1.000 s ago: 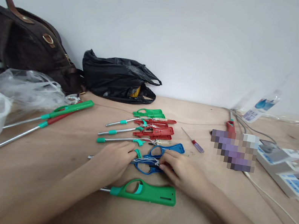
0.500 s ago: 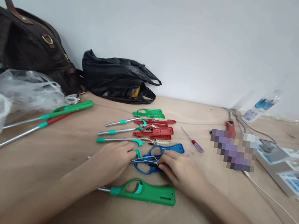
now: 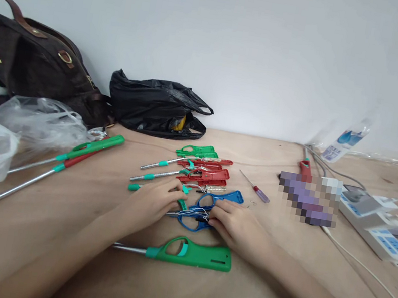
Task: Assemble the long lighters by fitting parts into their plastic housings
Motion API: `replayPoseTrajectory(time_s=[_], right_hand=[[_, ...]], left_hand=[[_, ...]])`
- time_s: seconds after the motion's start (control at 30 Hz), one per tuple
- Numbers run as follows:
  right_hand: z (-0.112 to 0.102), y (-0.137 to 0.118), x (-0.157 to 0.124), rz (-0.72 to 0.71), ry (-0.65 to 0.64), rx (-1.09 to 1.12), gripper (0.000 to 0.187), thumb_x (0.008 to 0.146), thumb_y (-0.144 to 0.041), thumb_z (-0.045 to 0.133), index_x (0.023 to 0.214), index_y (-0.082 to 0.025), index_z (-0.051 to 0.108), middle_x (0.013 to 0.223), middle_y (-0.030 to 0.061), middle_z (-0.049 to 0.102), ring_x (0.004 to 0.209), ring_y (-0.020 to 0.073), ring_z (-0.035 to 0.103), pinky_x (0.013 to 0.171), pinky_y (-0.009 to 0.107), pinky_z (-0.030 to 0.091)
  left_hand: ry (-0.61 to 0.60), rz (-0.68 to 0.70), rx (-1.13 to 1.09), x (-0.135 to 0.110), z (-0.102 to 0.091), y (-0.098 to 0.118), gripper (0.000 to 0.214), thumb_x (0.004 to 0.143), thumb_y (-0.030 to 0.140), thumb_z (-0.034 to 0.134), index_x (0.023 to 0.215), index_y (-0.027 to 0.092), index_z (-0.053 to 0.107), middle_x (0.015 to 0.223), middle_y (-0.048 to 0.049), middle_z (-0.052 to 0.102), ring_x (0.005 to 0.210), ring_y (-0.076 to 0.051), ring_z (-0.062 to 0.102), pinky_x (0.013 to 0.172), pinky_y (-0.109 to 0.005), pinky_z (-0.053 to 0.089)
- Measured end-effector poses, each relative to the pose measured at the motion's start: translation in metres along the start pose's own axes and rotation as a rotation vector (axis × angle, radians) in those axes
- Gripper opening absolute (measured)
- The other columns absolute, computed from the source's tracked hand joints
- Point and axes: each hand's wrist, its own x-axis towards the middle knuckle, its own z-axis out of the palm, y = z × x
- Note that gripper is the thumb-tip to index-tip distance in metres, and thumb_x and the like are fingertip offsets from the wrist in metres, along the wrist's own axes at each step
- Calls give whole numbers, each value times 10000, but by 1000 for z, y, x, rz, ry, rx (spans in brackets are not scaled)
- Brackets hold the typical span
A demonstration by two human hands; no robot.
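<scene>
While the left hand bends its fingers beside a teal trigger piece, the right hand lays its fingertips over the right end of the lower blue casing half. Left grip: thumb and index finger close together near the trigger piece; cannot tell whether they pinch it. Right grip: fingers curled, tips near a black part and the white wires; contact hidden, so cannot tell what, if anything, is held.

Position of work: lower blue half lies on the counter between the hands, wires running across it. Upper blue half lies just beyond.

Surroundings: assembled green lighter flat on the near side, metal tube pointing left. Farther out, red casing halves, then a green casing half. Metal tubes with teal collars extend left of the red parts. Screwdriver lies to the right, purple handle nearer the person. Black plastic bag near the wall; power strip at far right.
</scene>
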Motion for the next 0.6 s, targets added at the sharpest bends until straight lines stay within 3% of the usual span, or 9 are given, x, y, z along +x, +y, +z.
replayPoseTrajectory(time_s=[0.33, 0.5, 0.6], right_hand=[[-1, 0, 0, -1, 7, -18, 134, 931, -152, 505, 893, -151, 634, 937, 83, 666, 827, 199, 627, 723, 313, 460], [-1, -1, 0, 1, 14, -32, 132, 928, -153, 507, 912, -153, 638, 952, 86, 673, 839, 206, 633, 744, 324, 474], [1, 1, -1, 3, 38, -10, 148, 933, -158, 492, 910, -155, 637, 950, 92, 674, 833, 208, 634, 746, 334, 483]], left_hand=[[69, -76, -140, 2, 3, 2, 162, 927, 177, 428, 944, 182, 589, 949, -49, 642, 912, -205, 598, 819, -347, 486], [95, 20, -329, -1, 4, 16, 235, 956, 191, 371, 1021, 204, 596, 992, -38, 675, 930, -176, 629, 818, -302, 508], [70, 37, -329, -3, 12, 19, 258, 930, 151, 392, 1072, 207, 601, 1035, -40, 692, 947, -180, 645, 832, -304, 515]])
